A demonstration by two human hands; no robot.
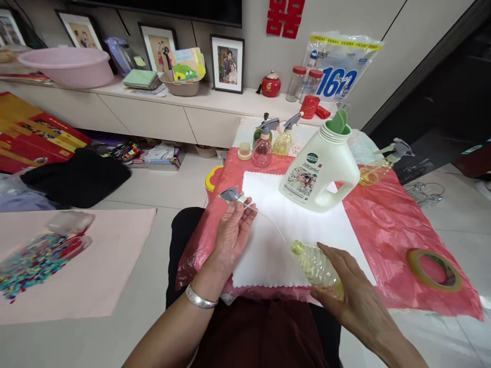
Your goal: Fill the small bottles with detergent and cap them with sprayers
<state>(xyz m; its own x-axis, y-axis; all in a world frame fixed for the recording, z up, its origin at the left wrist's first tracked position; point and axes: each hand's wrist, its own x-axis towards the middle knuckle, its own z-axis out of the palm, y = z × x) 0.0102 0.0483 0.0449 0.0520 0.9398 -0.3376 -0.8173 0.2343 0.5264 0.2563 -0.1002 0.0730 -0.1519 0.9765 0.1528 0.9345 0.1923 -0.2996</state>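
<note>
Holding yellow-filled bottle [317, 268], funnel [337, 122] in jug [320, 171]

Head-worn view, forward and down

grey spray head [231, 194] with thin dip tube, detached, beside tilted uncapped bottle [316, 266] of yellowish liquid, above white cloth [268, 225]
</note>
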